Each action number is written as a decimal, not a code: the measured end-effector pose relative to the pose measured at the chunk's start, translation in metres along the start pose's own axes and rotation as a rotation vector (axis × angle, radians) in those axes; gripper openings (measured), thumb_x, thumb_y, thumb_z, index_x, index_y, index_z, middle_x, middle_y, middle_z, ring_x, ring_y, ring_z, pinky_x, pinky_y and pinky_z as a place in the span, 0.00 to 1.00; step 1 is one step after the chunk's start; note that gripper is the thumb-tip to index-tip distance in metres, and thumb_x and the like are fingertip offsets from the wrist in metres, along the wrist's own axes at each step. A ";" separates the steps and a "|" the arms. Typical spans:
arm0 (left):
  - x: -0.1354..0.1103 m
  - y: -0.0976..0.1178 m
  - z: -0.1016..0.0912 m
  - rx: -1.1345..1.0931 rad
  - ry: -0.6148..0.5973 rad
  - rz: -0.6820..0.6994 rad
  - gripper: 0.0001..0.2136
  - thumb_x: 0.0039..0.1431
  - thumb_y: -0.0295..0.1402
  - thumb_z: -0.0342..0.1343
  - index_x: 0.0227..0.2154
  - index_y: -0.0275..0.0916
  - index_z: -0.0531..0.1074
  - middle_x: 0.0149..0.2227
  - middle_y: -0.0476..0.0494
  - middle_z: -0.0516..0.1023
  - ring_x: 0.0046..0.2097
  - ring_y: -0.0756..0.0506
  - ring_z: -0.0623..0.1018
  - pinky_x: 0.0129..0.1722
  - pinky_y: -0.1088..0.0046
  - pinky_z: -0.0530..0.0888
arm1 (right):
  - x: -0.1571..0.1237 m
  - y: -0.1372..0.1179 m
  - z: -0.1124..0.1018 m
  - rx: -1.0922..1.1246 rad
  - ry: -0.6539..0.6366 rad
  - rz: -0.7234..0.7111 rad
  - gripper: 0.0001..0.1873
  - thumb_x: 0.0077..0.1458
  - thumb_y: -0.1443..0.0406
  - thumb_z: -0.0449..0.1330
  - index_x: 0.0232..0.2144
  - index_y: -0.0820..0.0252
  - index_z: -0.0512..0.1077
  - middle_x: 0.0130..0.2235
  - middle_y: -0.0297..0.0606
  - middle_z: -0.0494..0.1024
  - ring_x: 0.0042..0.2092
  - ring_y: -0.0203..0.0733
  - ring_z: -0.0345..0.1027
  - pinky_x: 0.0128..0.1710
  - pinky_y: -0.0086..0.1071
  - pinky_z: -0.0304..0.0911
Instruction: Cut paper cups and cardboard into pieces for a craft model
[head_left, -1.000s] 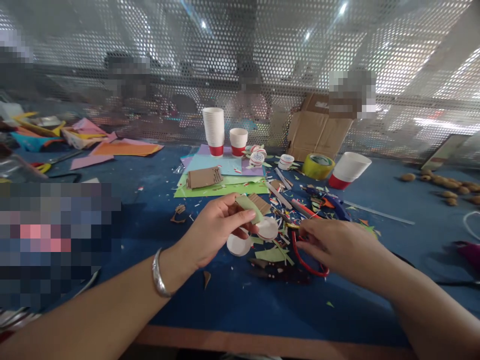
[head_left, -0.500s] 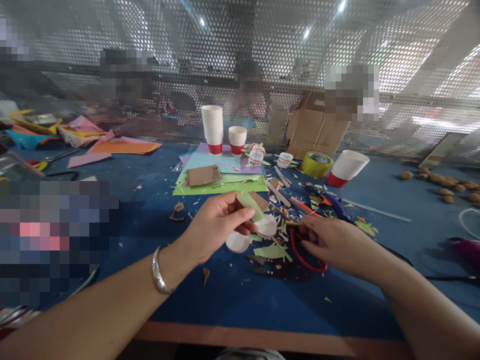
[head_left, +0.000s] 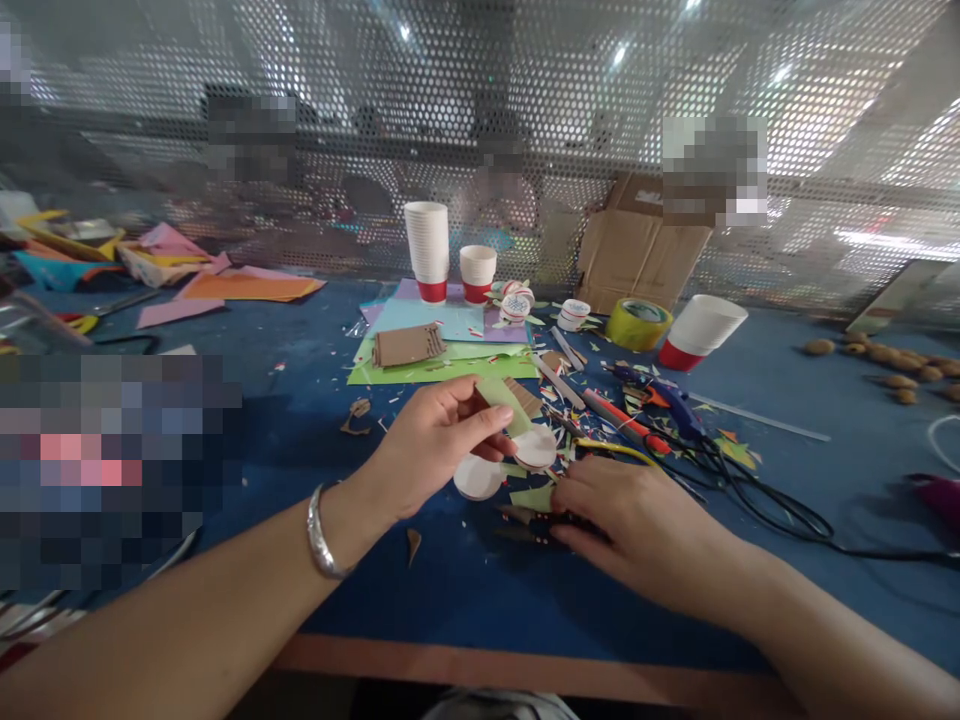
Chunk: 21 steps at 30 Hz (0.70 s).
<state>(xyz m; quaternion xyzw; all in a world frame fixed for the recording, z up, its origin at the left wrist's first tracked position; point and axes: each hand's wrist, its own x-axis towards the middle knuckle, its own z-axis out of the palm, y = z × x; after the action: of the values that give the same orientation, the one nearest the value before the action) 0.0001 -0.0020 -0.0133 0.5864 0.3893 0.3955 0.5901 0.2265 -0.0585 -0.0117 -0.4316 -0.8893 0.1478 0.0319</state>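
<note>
My left hand (head_left: 442, 440) pinches a light green paper strip (head_left: 504, 402) between thumb and fingers. Just behind the strip shows a piece of ribbed brown cardboard (head_left: 525, 398). Below its tip are two white paper discs, one disc (head_left: 534, 447) partly under the strip, another disc (head_left: 478, 478) flat on the table. My right hand (head_left: 619, 510) has its fingers curled over the dark handles of black-handled scissors (head_left: 525, 522), whose blades point left. Above this hand lie scissors with a yellow handle (head_left: 615, 450), partly covered by it.
Paper scraps (head_left: 532, 497) litter the blue table (head_left: 300, 560). A red-orange pen-like tool (head_left: 630, 420) and blue glue gun (head_left: 679, 410) with a black cable lie to the right. Behind stand stacked paper cups (head_left: 427, 240), yellow tape (head_left: 637, 325), a tilted cup (head_left: 705, 330) and cardboard (head_left: 637, 250).
My right hand has let go of the yellow-and-red-handled scissors and moved down and left onto the black-handled ones. My left hand keeps the green strip in nearly the same place.
</note>
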 end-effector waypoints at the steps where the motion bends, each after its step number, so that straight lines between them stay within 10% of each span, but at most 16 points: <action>1: 0.000 0.000 0.000 0.006 0.001 0.000 0.07 0.61 0.36 0.62 0.34 0.37 0.74 0.30 0.48 0.80 0.32 0.50 0.81 0.33 0.77 0.78 | 0.002 -0.002 0.002 0.001 -0.003 0.008 0.07 0.63 0.66 0.56 0.35 0.58 0.74 0.38 0.37 0.77 0.40 0.42 0.70 0.39 0.32 0.60; 15: -0.003 0.007 -0.003 -0.009 0.081 0.024 0.10 0.59 0.38 0.64 0.35 0.37 0.74 0.30 0.49 0.78 0.32 0.49 0.81 0.31 0.77 0.78 | 0.002 -0.005 0.003 0.089 0.058 0.093 0.05 0.48 0.72 0.57 0.29 0.59 0.69 0.30 0.32 0.73 0.30 0.35 0.63 0.30 0.28 0.54; 21: -0.002 0.004 -0.003 -0.020 0.079 0.015 0.08 0.60 0.37 0.63 0.35 0.38 0.75 0.30 0.48 0.79 0.32 0.50 0.81 0.32 0.76 0.77 | -0.001 -0.006 0.004 0.119 0.014 -0.012 0.05 0.56 0.70 0.57 0.28 0.58 0.69 0.31 0.32 0.74 0.31 0.36 0.63 0.32 0.29 0.55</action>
<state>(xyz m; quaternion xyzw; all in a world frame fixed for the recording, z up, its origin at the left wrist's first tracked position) -0.0038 -0.0025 -0.0091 0.5674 0.4038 0.4265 0.5771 0.2215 -0.0633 -0.0142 -0.4245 -0.8813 0.1974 0.0646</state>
